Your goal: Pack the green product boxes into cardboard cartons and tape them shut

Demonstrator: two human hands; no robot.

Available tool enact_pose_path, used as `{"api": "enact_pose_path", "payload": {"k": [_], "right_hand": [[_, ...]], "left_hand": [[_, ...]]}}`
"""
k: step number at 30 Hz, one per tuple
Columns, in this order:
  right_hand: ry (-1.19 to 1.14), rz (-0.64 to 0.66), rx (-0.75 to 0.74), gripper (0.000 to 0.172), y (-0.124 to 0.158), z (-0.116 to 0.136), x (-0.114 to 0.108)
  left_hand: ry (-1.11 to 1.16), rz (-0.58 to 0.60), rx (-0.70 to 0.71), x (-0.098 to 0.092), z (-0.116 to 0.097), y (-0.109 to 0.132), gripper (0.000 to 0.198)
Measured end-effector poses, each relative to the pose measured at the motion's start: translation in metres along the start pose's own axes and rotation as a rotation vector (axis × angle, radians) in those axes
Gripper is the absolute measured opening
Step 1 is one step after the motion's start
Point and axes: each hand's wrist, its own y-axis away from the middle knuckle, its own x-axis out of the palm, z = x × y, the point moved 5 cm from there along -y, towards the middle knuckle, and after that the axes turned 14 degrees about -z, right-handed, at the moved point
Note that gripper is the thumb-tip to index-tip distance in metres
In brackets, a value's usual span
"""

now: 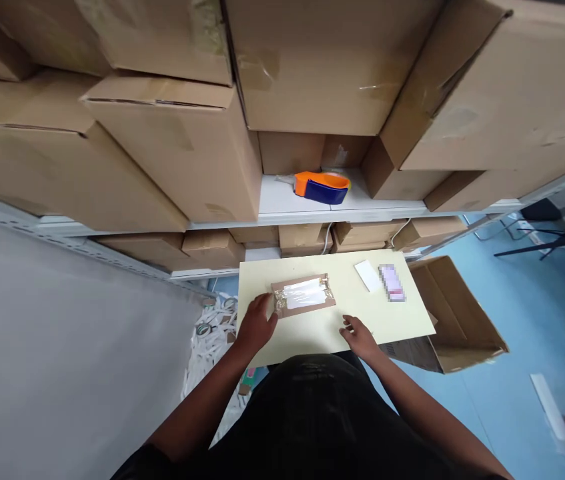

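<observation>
On the pale table lies a flat brown cardboard piece with a white sheet on it and clear, shiny tape or film over its ends. My left hand is at its left edge, thumb and fingers apart; whether it touches the cardboard I cannot tell. My right hand hovers near the table's front side, to the right of the cardboard, fingers loosely bent and apart, holding nothing. Toward the back right are a small white card or box and a blurred-out pinkish item.
Beyond the table, a shelf carries large cardboard boxes and an orange and blue tape dispenser. An open carton stands right of the table. White paper strips are heaped at the left, beside a grey wall.
</observation>
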Motion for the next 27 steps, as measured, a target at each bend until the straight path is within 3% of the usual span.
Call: {"api": "enact_pose_path", "payload": {"k": [2,5,8,12,16,20,23,27], "right_hand": [[0.051,0.017,0.029,0.045,0.009,-0.027,-0.011],[0.105,0.037,0.091,0.039,0.007,-0.064,-0.03],[0.129,0.081,0.105,0.039,-0.011,-0.087,-0.047],[0.121,0.16,0.043,0.038,-0.039,-0.096,-0.067],[0.085,0.196,0.051,0.034,-0.057,-0.111,-0.091],[0.058,0.239,0.077,0.032,-0.062,-0.137,-0.113],[0.019,0.249,0.106,0.033,-0.062,-0.154,-0.124],[-0.036,0.252,0.148,0.034,-0.061,-0.166,-0.134]], "left_hand": [[-0.021,-0.012,0.139,-0.004,-0.031,-0.012,0.041],[0.004,0.177,0.329,0.019,-0.091,-0.021,0.032],[0.011,0.364,0.441,0.067,-0.145,-0.023,0.029],[-0.099,0.468,0.447,0.154,-0.187,-0.032,0.025],[-0.276,0.553,0.489,0.246,-0.218,-0.049,0.022],[-0.374,0.572,0.473,0.319,-0.239,-0.073,0.03],[-0.427,0.604,0.453,0.355,-0.242,-0.085,0.032],[-0.447,0.631,0.429,0.373,-0.233,-0.089,0.028]]}}
